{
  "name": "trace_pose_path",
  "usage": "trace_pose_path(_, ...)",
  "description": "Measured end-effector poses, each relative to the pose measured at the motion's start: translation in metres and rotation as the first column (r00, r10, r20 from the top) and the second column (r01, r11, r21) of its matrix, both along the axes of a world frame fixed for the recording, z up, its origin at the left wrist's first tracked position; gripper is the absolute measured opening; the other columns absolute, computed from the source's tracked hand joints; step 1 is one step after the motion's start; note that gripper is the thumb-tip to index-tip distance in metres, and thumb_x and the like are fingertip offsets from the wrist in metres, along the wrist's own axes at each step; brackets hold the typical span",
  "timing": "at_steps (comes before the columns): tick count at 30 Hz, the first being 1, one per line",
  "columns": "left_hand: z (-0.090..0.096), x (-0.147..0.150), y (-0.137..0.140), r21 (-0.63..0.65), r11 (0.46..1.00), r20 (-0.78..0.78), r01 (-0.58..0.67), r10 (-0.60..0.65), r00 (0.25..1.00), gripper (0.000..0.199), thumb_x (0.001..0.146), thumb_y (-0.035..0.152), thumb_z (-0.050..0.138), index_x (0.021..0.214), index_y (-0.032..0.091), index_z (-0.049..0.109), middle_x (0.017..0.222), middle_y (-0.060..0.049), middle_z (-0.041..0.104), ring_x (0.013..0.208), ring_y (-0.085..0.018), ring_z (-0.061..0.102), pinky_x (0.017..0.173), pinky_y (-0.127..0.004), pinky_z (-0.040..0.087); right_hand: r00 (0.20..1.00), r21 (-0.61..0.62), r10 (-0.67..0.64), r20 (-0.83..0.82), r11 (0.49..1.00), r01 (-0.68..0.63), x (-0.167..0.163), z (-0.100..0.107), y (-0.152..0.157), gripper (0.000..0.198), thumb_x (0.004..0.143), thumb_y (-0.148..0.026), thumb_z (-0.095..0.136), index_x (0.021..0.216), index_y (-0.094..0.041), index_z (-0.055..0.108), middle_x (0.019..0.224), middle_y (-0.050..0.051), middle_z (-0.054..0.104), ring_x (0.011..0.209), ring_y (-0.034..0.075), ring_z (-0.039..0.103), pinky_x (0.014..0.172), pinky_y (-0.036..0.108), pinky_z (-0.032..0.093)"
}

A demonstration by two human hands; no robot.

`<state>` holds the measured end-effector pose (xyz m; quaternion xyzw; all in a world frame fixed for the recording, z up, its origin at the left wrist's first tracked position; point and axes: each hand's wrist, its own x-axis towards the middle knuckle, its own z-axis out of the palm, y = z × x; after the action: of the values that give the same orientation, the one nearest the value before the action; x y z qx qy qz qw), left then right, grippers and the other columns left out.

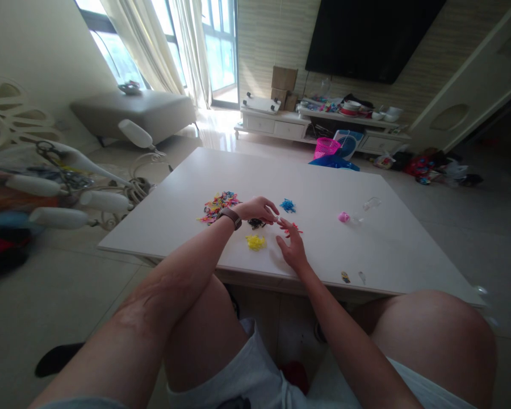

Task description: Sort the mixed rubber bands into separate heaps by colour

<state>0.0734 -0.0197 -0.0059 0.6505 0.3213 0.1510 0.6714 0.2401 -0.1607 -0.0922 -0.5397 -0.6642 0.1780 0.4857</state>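
Observation:
My left hand (262, 210), with a brown watch (231, 217) on its wrist, reaches over a dark pile of small pieces (256, 224). Its fingertips are drawn together around a tiny pale thing that is too small to make out. My right hand (293, 248) meets those fingertips, its thumb and fingers apart, above a small red-pink pile (297, 228). A mixed multicoloured pile of small plastic pieces (215, 207) lies left of my left hand. Yellow pieces (255, 242) sit nearer me, and blue pieces (288, 205) lie beyond my hands.
The white table (323, 187) also bears a pink object (344, 217), clear plastic containers (371, 203) and a small yellow figure piece (345, 276). A lamp with white shades (104, 200) stands at the left edge. A pink basket (326, 147) is behind the table.

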Motion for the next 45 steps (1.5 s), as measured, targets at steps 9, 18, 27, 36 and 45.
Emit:
trace_pose_path(9,-0.002,0.002,-0.003,0.07,0.996,-0.112,0.046,-0.038,0.993,0.037,0.055,0.017,0.093,0.087,0.015,0.076,0.074,-0.008,0.078,0.07,-0.021,0.076,0.071,-0.032,0.062,0.995,-0.022,0.08,0.052,0.997,-0.078,0.002,-0.002,0.002,0.051,0.09,-0.034,0.06,0.141,-0.03,0.057,0.133,0.008,0.066,0.112,0.026,0.063,0.084,0.041,0.056)
trace_pose_path(18,0.001,0.001,-0.006,0.052,0.997,-0.134,0.058,-0.051,0.99,0.041,0.05,0.022,0.096,0.085,0.016,0.075,0.073,-0.007,0.078,0.071,-0.022,0.076,0.071,-0.032,0.062,0.996,-0.019,0.06,0.062,0.998,-0.059,0.0,-0.001,0.002,0.047,0.091,-0.032,0.058,0.138,-0.028,0.061,0.131,0.008,0.069,0.113,0.026,0.063,0.083,0.04,0.057)
trace_pose_path(27,-0.012,0.002,-0.002,0.146,0.967,-0.398,0.211,-0.138,0.907,0.04,0.052,0.023,0.095,0.085,0.016,0.074,0.068,-0.005,0.074,0.068,-0.021,0.074,0.067,-0.03,0.059,0.988,0.012,-0.15,-0.047,0.989,0.151,0.002,-0.005,0.006,0.039,0.093,-0.027,0.051,0.128,-0.023,0.067,0.129,0.01,0.07,0.114,0.026,0.065,0.087,0.041,0.058)
trace_pose_path(36,-0.008,0.009,-0.004,0.386,0.783,-0.696,0.488,-0.101,0.711,0.039,0.054,0.036,0.094,0.086,0.018,0.081,0.075,-0.004,0.075,0.073,-0.018,0.069,0.069,-0.025,0.051,0.989,0.0,-0.14,-0.041,0.99,0.14,0.002,-0.008,0.008,0.037,0.092,-0.028,0.052,0.124,-0.023,0.069,0.126,0.009,0.071,0.113,0.026,0.065,0.086,0.041,0.059)
trace_pose_path(45,-0.005,0.006,-0.007,0.359,0.829,-0.667,0.429,-0.093,0.739,0.027,0.07,0.023,0.082,0.095,0.015,0.08,0.086,-0.007,0.078,0.068,-0.015,0.066,0.062,-0.023,0.049,0.993,-0.018,-0.12,-0.007,0.993,0.12,0.002,-0.006,0.007,0.033,0.092,-0.028,0.053,0.12,-0.023,0.071,0.123,0.01,0.073,0.115,0.028,0.065,0.086,0.043,0.058)
